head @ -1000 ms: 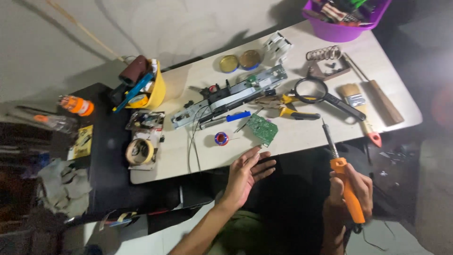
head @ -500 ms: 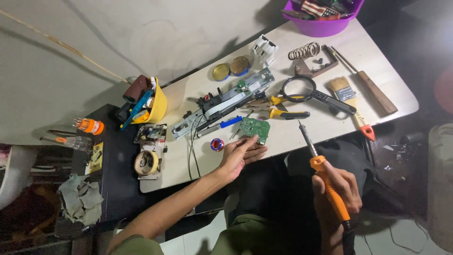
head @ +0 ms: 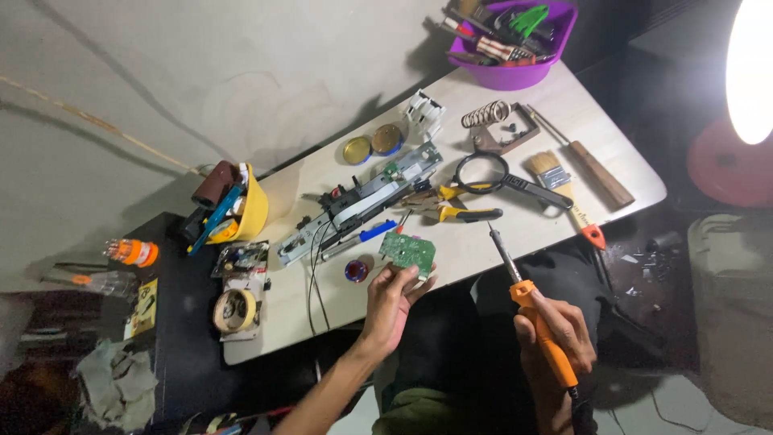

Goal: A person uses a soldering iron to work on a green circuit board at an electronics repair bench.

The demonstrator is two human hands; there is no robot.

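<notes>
My left hand (head: 388,302) reaches over the front edge of the white table (head: 515,234) and holds a small green circuit board (head: 407,250) by its near edge. My right hand (head: 555,330) grips the orange handle of a soldering iron (head: 531,310); its metal tip points up and away, toward the table edge just right of the board. The two hands are apart, with the iron's tip a short way from the board.
Beyond the board lie a long grey mechanism with wires (head: 362,201), yellow-handled pliers (head: 451,211), a magnifying glass (head: 483,173), a brush (head: 551,173), a coiled iron stand (head: 495,125), two round tins (head: 372,145), a purple bowl of tools (head: 511,36), a yellow tub (head: 241,213), a tape roll (head: 233,310) and a bright lamp (head: 753,72).
My left hand went forward to the table and took hold of the green circuit board. My right hand raised the soldering iron nearer the table edge.
</notes>
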